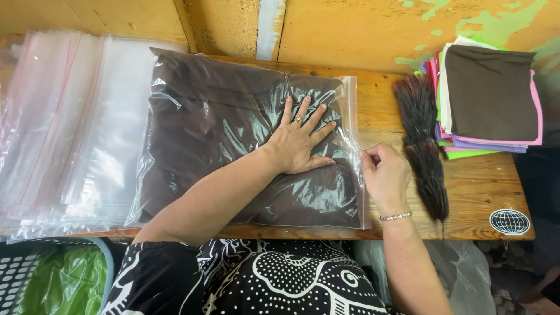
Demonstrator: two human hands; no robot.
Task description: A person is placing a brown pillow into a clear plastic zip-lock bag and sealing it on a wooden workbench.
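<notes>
A clear zip bag (204, 134) with a folded dark brown cloth inside lies flat on the wooden table (478, 186). My left hand (300, 140) rests on it, palm down, fingers spread, pressing the right part of the bag. My right hand (382, 172) pinches the bag's sealing strip (354, 125) along its right edge, thumb and fingers closed on the plastic.
A pile of empty clear zip bags (64, 128) lies at the left. A dark hair bundle (423, 146) lies right of the bag, and beyond it a stack of folded coloured cloths (490, 96). A basket (35, 274) with green plastic sits below left. A yellow wall stands behind.
</notes>
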